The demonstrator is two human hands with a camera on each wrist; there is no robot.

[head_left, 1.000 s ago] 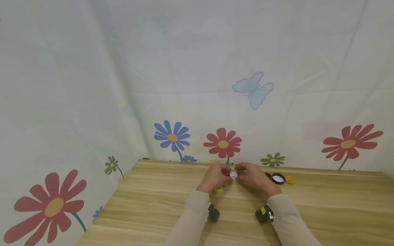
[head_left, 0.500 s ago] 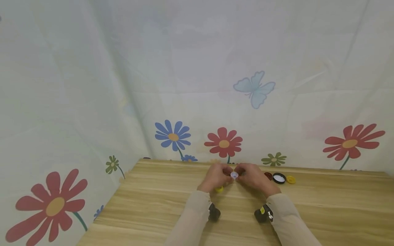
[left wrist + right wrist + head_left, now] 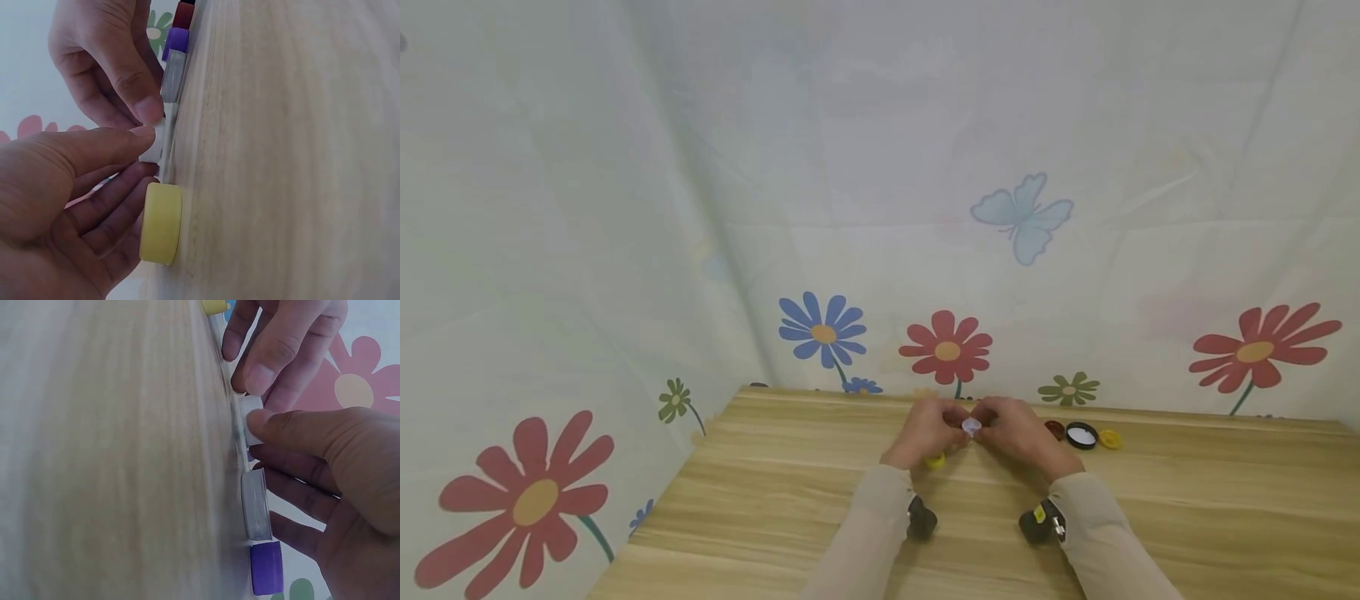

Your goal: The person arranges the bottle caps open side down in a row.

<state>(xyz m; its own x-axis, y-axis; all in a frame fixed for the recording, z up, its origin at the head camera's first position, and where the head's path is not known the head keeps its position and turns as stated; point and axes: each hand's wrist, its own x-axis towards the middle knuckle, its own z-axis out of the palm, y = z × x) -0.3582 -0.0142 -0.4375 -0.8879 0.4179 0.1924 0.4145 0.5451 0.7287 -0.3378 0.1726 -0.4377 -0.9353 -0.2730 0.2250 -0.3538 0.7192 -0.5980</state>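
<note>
We observe a small white cap (image 3: pixel 972 427) between the two hands near the far edge of the wood-grain table (image 3: pixel 1225 508). The left hand (image 3: pixel 922 432) pinches one side of it between thumb and curled fingers; the right hand (image 3: pixel 1017 435) pinches the opposite side in the same manner. We cannot tell whether the cap touches the tabletop. A yellow bottle cap (image 3: pixel 161 223) stands on the table just beside the left hand's fingers. On the other side, a translucent ribbed cap (image 3: pixel 255 505) sits next to the right hand's fingers, with a purple cap (image 3: pixel 267 569) near it. Farther right we note a reddish-brown cap (image 3: pixel 1055 429), a black-rimmed lid (image 3: pixel 1082 436) with a white inside and a flat yellow lid (image 3: pixel 1110 439). A pale backdrop (image 3: pixel 880 167) printed with flowers and a butterfly rises behind the table.
</note>
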